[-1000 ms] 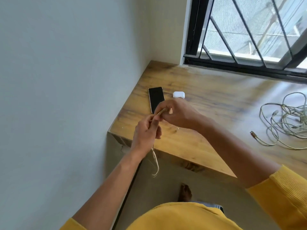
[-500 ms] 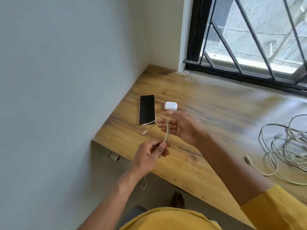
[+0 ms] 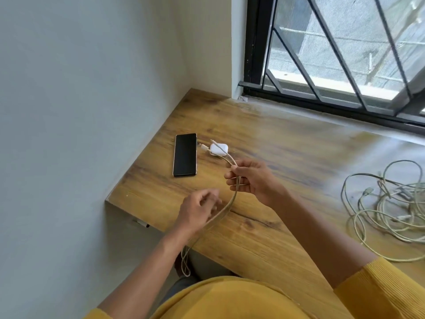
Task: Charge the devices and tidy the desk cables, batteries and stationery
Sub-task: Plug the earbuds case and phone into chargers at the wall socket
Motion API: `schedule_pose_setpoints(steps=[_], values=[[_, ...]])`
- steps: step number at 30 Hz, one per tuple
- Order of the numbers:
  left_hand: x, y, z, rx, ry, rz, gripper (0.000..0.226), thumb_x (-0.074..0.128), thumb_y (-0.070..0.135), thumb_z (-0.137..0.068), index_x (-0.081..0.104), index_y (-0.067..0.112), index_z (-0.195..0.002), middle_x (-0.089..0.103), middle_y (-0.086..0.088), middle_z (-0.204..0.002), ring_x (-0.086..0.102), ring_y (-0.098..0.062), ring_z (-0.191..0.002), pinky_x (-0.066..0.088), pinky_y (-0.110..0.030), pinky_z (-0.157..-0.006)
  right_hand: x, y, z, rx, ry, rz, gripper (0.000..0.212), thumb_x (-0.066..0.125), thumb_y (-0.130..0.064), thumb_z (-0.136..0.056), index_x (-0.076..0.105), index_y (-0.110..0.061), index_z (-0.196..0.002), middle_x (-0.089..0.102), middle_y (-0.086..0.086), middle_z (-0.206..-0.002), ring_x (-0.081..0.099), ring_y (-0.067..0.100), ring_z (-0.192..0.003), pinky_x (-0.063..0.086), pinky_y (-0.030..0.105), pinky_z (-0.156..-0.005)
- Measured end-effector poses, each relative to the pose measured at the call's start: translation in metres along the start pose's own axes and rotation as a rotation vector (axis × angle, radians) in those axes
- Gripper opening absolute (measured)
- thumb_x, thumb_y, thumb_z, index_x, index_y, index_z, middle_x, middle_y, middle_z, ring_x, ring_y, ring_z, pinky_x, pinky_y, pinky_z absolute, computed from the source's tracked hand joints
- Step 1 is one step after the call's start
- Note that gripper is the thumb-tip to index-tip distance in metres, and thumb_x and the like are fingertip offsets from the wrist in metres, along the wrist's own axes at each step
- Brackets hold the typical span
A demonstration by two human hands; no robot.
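Observation:
A black phone point(image 3: 185, 154) lies face up near the desk's left edge. Right of it sits a white earbud case point(image 3: 218, 149). A beige doubled cable point(image 3: 230, 203) runs from its two plug ends, which rest on and beside the case, back through my right hand point(image 3: 249, 180), which pinches both strands. The cable then passes under my left hand point(image 3: 200, 210) and hangs in a loop off the desk's front edge. My left hand's fingers are curled loosely next to the strands; whether they grip the cable is unclear.
The wooden desk point(image 3: 276, 143) meets a grey wall on the left and a barred window point(image 3: 345, 54) at the back. A tangled heap of pale cables point(image 3: 391, 208) lies at the right. A small bracket point(image 3: 140, 223) shows under the desk's front left corner.
My right hand has closed on the doubled cable and carried its plug ends up onto the earbud case. My left hand has slid back along the cable and loosened.

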State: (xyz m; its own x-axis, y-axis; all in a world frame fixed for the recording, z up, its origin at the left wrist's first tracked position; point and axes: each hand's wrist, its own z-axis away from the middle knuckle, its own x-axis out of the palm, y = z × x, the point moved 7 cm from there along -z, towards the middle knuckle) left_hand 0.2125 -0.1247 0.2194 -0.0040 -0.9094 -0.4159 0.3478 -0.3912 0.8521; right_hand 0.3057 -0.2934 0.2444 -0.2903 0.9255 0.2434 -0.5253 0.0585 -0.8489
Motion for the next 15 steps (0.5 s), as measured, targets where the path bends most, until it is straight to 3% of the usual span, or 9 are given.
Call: schedule_pose_setpoints(steps=[2, 5, 9, 12, 15], values=[[0.001, 0.009, -0.014, -0.047, 0.095, 0.219, 0.033, 0.059, 0.043, -0.107, 0.074, 0.020, -0.124, 0.081, 0.003, -0.101, 0.077, -0.018, -0.092, 0.066, -0.038, -0.077, -0.001, 0.003, 0.003, -0.011, -0.024, -0.004, 0.021, 0.060, -0.009, -0.105, 0.068, 0.003, -0.121, 0.076, 0.017, -0.095, 0.074, 0.023, -0.076, 0.063, 0.034, -0.069], [-0.001, 0.025, -0.028, -0.041, 0.213, 0.442, 0.034, 0.064, 0.039, -0.105, 0.074, 0.013, -0.125, 0.081, -0.003, -0.103, 0.079, -0.022, -0.092, 0.065, -0.034, -0.075, -0.001, 0.010, 0.007, -0.007, -0.028, 0.009, 0.019, 0.061, -0.009, -0.105, 0.069, 0.001, -0.119, 0.077, 0.020, -0.099, 0.074, 0.025, -0.079, 0.063, 0.034, -0.069], [-0.002, 0.034, -0.041, -0.046, 0.327, 0.558, 0.030, 0.073, 0.033, -0.101, 0.076, 0.004, -0.103, 0.081, -0.012, -0.095, 0.080, -0.026, -0.089, 0.066, -0.038, -0.077, 0.001, 0.018, 0.007, -0.014, -0.035, 0.045, 0.013, 0.063, -0.010, -0.104, 0.070, -0.003, -0.113, 0.079, 0.020, -0.099, 0.075, 0.028, -0.081, 0.062, 0.037, -0.071], [-0.001, 0.031, -0.047, -0.089, 0.351, 0.622, 0.022, 0.069, 0.021, -0.104, 0.072, 0.000, -0.106, 0.080, -0.017, -0.095, 0.079, -0.026, -0.087, 0.066, -0.036, -0.076, 0.004, 0.023, 0.006, -0.011, -0.029, 0.060, 0.015, 0.063, -0.016, -0.105, 0.071, -0.004, -0.110, 0.079, 0.019, -0.098, 0.076, 0.028, -0.080, 0.062, 0.036, -0.070], [-0.006, 0.032, -0.052, -0.103, 0.352, 0.679, 0.014, 0.056, 0.013, -0.110, 0.065, 0.003, -0.111, 0.075, -0.012, -0.085, 0.076, -0.025, -0.082, 0.066, -0.039, -0.080, 0.000, 0.027, 0.002, -0.029, 0.065, 0.066, 0.016, 0.064, -0.015, -0.105, 0.073, -0.002, -0.105, 0.078, 0.019, -0.098, 0.075, 0.024, -0.077, 0.062, 0.031, -0.066]])
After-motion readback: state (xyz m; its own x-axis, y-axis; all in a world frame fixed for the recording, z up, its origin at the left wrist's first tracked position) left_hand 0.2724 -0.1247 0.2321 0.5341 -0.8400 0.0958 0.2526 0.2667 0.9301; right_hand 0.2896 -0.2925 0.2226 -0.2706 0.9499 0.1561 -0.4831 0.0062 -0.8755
